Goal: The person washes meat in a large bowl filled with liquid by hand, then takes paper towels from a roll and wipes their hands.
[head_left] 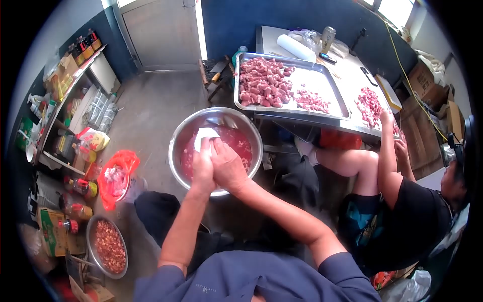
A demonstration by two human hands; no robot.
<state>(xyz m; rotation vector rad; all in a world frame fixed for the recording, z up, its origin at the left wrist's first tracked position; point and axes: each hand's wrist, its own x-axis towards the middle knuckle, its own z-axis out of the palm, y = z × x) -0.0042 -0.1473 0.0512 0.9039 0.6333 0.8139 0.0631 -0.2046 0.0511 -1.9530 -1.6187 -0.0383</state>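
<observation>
A large steel bowl [177, 163] stands on the floor before me, with reddish liquid and bits of meat in it. Over the bowl, my left hand [203, 163] and my right hand [228, 163] are pressed together around a white object [205, 135], perhaps a bag or carton. Its upper end sticks out above my fingers. My right hand's fingers wrap over the object from the right side, and my left hand closes on it from the left. What lies between the palms is hidden.
A metal tray [297, 111] of meat chunks [264, 83] rests on the table [269, 35] at upper right. A co-worker [402, 211] sits at right, hands by a meat pile [369, 105]. Left stand a red bag [106, 186], a meat basin [109, 246] and shelves [75, 83].
</observation>
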